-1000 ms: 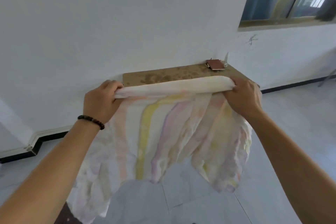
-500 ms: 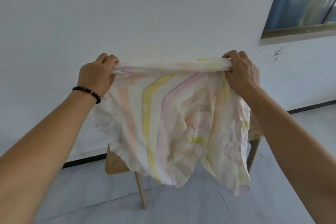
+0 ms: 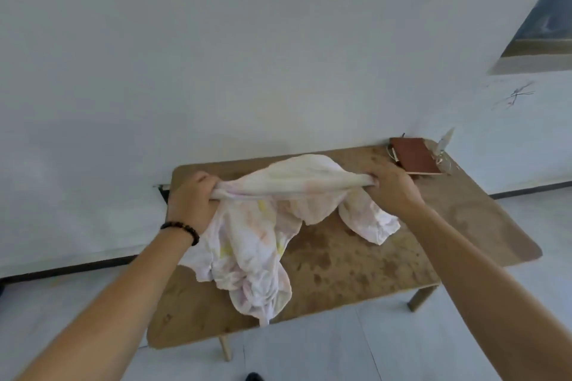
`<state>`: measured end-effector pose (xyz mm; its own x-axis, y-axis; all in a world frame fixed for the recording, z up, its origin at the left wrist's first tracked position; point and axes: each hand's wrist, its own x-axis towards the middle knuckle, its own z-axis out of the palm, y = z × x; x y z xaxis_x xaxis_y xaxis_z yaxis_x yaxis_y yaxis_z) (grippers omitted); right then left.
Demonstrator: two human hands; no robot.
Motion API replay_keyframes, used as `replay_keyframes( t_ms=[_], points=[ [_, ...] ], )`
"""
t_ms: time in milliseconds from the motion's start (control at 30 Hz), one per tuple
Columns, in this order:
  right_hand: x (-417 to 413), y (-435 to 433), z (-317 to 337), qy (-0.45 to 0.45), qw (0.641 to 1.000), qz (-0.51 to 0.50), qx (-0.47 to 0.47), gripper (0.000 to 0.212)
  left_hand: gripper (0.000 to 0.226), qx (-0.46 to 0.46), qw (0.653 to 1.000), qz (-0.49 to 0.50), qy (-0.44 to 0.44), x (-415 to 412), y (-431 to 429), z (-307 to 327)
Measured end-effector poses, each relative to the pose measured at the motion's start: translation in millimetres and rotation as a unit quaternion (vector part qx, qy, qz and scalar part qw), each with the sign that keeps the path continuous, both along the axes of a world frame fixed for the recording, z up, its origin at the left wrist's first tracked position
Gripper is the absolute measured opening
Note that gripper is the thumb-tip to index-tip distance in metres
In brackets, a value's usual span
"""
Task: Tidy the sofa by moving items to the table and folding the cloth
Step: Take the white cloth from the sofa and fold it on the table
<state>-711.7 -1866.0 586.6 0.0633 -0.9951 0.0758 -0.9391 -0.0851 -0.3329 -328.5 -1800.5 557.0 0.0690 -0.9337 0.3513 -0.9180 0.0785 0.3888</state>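
Two fists clamp the cloth (image 3: 260, 244): left hand (image 3: 193, 202), right hand (image 3: 391, 192); it sags between onto the table (image 3: 371, 263).

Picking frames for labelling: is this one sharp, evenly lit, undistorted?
Head view: soft overall, cloth pattern and left hand smeared; daylight even, no glare, faint shadows on table; wide-angle bends the table edges.

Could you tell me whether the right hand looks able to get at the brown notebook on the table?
Probably yes: the notebook lies just beyond the right hand with nothing between, but that hand grips the cloth.
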Motion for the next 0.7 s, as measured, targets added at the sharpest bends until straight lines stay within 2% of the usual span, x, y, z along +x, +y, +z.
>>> replay_keyframes(
  t_ms=[67, 167, 233, 300, 400, 467, 500, 533, 600, 633, 700],
  points=[
    [5, -3, -43, -0.015, 0.998, -0.032, 0.054, 0.035, 0.014, 0.049, 0.996, 0.021, 0.075, -4, 3, -41],
    [16, -1, -83, -0.019, 0.994, -0.079, 0.07, 0.037, 0.01, 0.116, 0.977, 0.066, 0.166, -10, 2, -75],
    [24, 0, -100, -0.049, 0.99, -0.114, 0.072, 0.034, 0.01, 0.138, 0.973, 0.065, 0.173, -15, 2, -84],
    [40, 3, -116, -0.072, 0.984, -0.105, 0.121, 0.036, 0.014, 0.146, 0.972, 0.052, 0.176, -20, 3, -86],
    [79, 10, -144, -0.033, 0.974, 0.027, 0.222, 0.08, 0.02, 0.143, 0.973, 0.033, 0.177, -33, 4, -84],
    [111, 10, -159, -0.039, 0.962, 0.07, 0.261, 0.108, 0.023, 0.132, 0.976, 0.029, 0.171, -42, 6, -82],
    [126, 9, -164, -0.047, 0.958, 0.08, 0.272, 0.115, 0.024, 0.12, 0.978, 0.029, 0.168, -44, 9, -81],
    [138, 8, -169, -0.054, 0.956, 0.088, 0.273, 0.115, 0.024, 0.102, 0.981, 0.031, 0.163, -46, 11, -80],
    [151, -1, -179, -0.058, 0.963, 0.099, 0.245, 0.088, 0.023, 0.065, 0.985, 0.043, 0.154, -45, 19, -78],
    [150, -10, -183, -0.057, 0.968, 0.082, 0.23, 0.074, 0.023, 0.054, 0.986, 0.054, 0.151, -42, 24, -79],
    [134, -31, -190, -0.071, 0.973, 0.008, 0.219, 0.06, 0.022, 0.044, 0.987, 0.089, 0.13, -33, 34, -86]
  ],
)
